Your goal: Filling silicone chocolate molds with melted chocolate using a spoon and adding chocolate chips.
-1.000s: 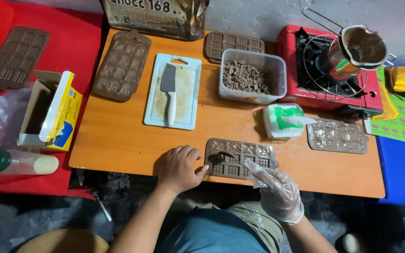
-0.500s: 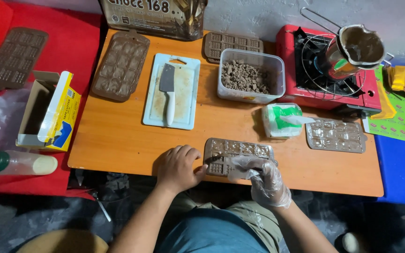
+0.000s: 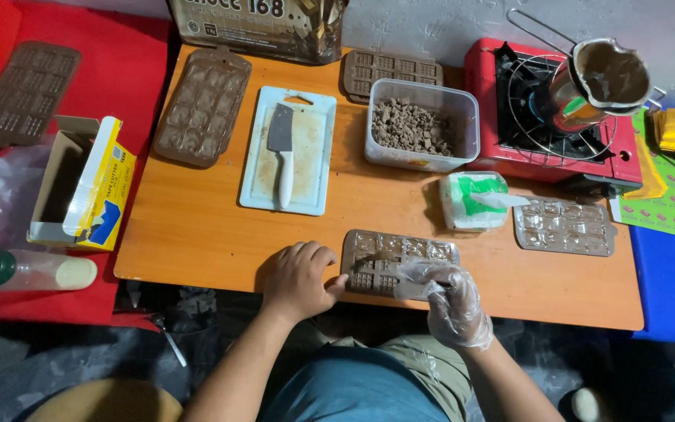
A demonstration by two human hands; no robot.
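A brown chocolate mould (image 3: 400, 252) lies at the orange table's (image 3: 197, 227) near edge. My bare left hand (image 3: 300, 277) rests on the table with curled fingers, its thumb pressed against the mould's left end. My right hand (image 3: 451, 301), in a clear plastic glove, sits over the mould's near right part. It grips a small flat scraper (image 3: 409, 287) laid on the mould's surface. The glove hides part of the tool.
Behind are a white cutting board with a cleaver (image 3: 281, 148), a clear tub of chocolate chunks (image 3: 419, 125), a red gas stove (image 3: 548, 117) with a chocolate-smeared pot (image 3: 599, 82), a tissue pack (image 3: 474, 201), a clear mould (image 3: 564, 227), brown moulds (image 3: 203, 105) and a yellow box (image 3: 80, 184).
My gloved right hand has slid left along the mould, from its right end towards the middle, drawing the scraper with it. The left hand stays at the mould's left end.
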